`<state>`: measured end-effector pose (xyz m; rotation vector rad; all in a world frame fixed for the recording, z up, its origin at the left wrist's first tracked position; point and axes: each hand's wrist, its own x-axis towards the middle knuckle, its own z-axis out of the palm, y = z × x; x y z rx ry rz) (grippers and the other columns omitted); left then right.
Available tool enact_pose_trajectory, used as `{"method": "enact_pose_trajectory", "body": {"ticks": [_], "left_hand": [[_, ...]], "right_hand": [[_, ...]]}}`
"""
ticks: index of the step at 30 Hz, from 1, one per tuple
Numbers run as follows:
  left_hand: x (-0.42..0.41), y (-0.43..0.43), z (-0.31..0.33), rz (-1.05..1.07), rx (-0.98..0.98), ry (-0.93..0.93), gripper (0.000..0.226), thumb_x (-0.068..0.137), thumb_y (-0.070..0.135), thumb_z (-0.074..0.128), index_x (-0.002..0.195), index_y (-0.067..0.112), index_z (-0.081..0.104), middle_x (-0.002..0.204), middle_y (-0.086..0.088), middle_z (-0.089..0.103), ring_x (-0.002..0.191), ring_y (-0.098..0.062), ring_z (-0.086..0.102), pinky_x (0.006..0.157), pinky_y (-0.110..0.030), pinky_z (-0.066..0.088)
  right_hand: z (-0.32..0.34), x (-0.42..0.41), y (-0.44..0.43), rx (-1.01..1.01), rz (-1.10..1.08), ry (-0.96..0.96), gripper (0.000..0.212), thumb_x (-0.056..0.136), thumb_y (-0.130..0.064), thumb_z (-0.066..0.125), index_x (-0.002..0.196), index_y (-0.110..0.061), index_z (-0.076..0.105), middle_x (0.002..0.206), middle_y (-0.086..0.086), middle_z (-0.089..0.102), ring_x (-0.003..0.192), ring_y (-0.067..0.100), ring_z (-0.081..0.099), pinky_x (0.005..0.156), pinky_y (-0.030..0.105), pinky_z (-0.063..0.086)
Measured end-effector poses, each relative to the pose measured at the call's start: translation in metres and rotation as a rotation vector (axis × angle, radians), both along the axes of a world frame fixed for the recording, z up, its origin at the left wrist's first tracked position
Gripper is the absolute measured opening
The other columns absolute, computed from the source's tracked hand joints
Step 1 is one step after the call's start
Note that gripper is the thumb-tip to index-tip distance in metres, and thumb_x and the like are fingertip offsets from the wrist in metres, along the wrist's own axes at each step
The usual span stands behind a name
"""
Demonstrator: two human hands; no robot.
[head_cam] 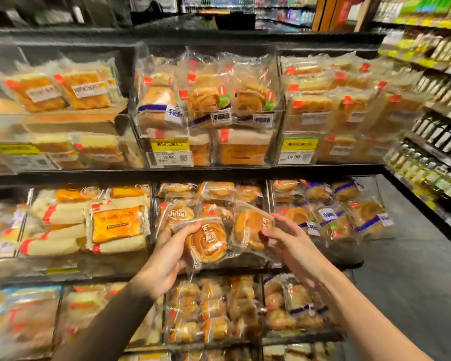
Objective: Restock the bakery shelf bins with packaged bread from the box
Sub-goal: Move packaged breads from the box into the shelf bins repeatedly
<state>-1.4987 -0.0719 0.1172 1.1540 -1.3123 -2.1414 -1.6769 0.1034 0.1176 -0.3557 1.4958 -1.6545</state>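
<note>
Step in hand, as judged: placing two packs into the middle bin (269,196) of the centre shelf.

The left hand (167,259) grips a swirl bread pack (206,243), fingers curled behind its left edge and thumb laid over the top front; the right hand (284,238) pinches a second pack (248,227) at its right edge between thumb and fingertips. Both packs are held just in front of the bin, their inner wrapper edges overlapping; the box is not in view.

Recommended: set down one pack at a time, label outward, leaning it against the like packs (177,212) stacked at the bin's left; hold by the wrapper margins so the bread is not crushed. The bin looks well filled, so a front pack may slide out.

Surroundings: long roll packs (60,230) in the bin to the left; blue-striped packs (331,217) in the bin to the right; a yellow price tag (169,145) on the shelf above; a bottle shelf (432,142) along the aisle at right. The bin dividers narrow the reach on both sides.
</note>
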Motion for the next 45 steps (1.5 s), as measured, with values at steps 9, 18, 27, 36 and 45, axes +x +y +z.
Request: {"method": "enact_pose_trajectory", "body": {"ticks": [9,18,27,36,45], "left_hand": [[-0.008,0.003,0.009,0.144,-0.113,-0.049,0.032,0.087,0.017,0.073,0.114,0.009,0.056,0.108,-0.011,0.074,0.098,-0.024,0.072,0.079,-0.043,0.060],[-0.083,0.024,0.018,0.101,-0.501,-0.090,0.035,0.086,0.019,0.077,0.104,0.019,0.047,0.105,-0.004,0.060,0.087,-0.017,0.066,0.085,-0.047,0.059],[-0.106,0.029,-0.026,-0.080,-1.579,-0.596,0.038,0.099,0.047,0.051,0.126,0.022,0.058,0.116,-0.004,0.058,0.108,-0.023,0.053,0.083,-0.033,0.038],[-0.114,0.033,-0.050,-0.049,-1.834,-0.722,0.036,0.097,0.041,0.041,0.092,0.012,0.063,0.078,-0.008,0.069,0.077,-0.026,0.057,0.075,-0.041,0.041],[-0.090,0.020,-0.038,-0.171,-1.673,-0.585,0.049,0.101,0.046,0.029,0.106,0.019,0.069,0.106,0.000,0.063,0.098,-0.020,0.051,0.083,-0.038,0.042]], "right_hand": [[0.012,-0.042,0.004,0.076,-0.023,0.379,0.069,0.066,-0.038,0.088,0.126,-0.030,0.057,0.117,0.002,0.067,0.103,0.018,0.069,0.085,0.039,0.059],[0.024,-0.066,0.029,-0.045,-0.299,0.349,0.061,0.079,-0.012,0.081,0.132,-0.022,0.053,0.122,0.005,0.057,0.095,0.021,0.069,0.060,0.023,0.058],[0.013,-0.054,0.036,-0.041,-0.303,0.328,0.065,0.073,-0.021,0.084,0.130,-0.027,0.053,0.122,0.004,0.059,0.103,0.023,0.069,0.071,0.031,0.060],[0.012,-0.045,0.032,-0.004,-0.288,0.380,0.079,0.060,-0.038,0.084,0.131,-0.026,0.053,0.125,0.005,0.060,0.107,0.024,0.067,0.076,0.036,0.061],[0.010,-0.037,0.023,-0.004,-0.267,0.303,0.070,0.078,-0.018,0.082,0.138,-0.029,0.046,0.125,0.006,0.061,0.105,0.022,0.067,0.063,0.024,0.058]]}}
